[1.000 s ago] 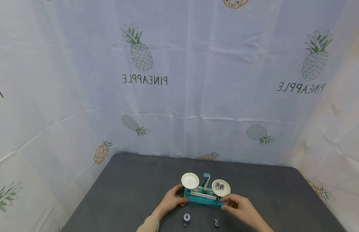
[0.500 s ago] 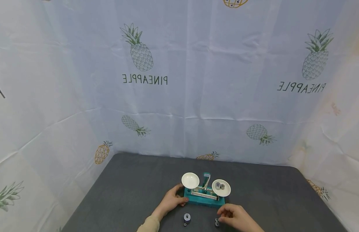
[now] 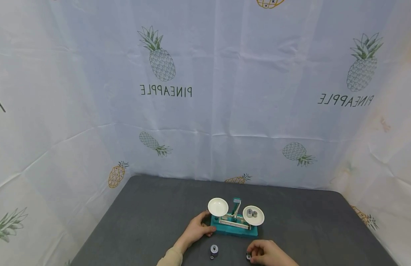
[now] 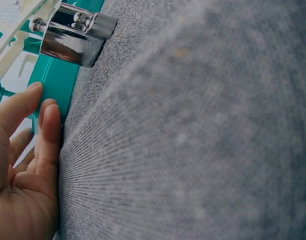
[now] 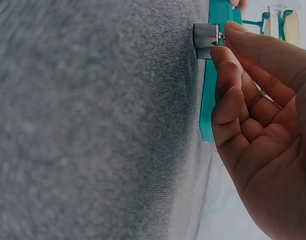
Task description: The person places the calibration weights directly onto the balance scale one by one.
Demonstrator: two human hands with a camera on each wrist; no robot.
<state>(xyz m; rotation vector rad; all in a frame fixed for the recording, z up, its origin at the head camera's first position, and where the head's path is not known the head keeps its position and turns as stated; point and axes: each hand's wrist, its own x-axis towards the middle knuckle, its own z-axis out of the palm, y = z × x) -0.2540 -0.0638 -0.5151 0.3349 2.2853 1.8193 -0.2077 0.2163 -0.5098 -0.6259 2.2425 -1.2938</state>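
Three sides of the scene are taken up by a pale cloth (image 3: 258, 118) printed with pineapples and the word PINEAPPLE running backwards. Below it spreads a dark grey table (image 3: 165, 207), its far edge against the cloth.

On the table, right of the middle, stands a green balance scale (image 3: 234, 230). The left hand (image 3: 196, 229) grips the left end of its base, thumb at the front edge and forefinger round the back. The right hand (image 3: 266, 252) is low in front of the scale's right end, fingers curled, thumb and forefinger close about a metal weight's knob; whether they squeeze it I cannot tell.

Of the scale's white dishes, the left dish (image 3: 218, 207) sits nearest the left hand, while the right dish (image 3: 260, 220) carries two weights (image 3: 249, 213) side by side.

A large weight (image 3: 214, 250) stands on the table between the two hands, a tiny weight (image 3: 212, 257) just beside it. The right hand's weight (image 5: 206, 35) stands upright on the table beside another weight (image 5: 205, 53); from the head, that hand partly blocks the pair.
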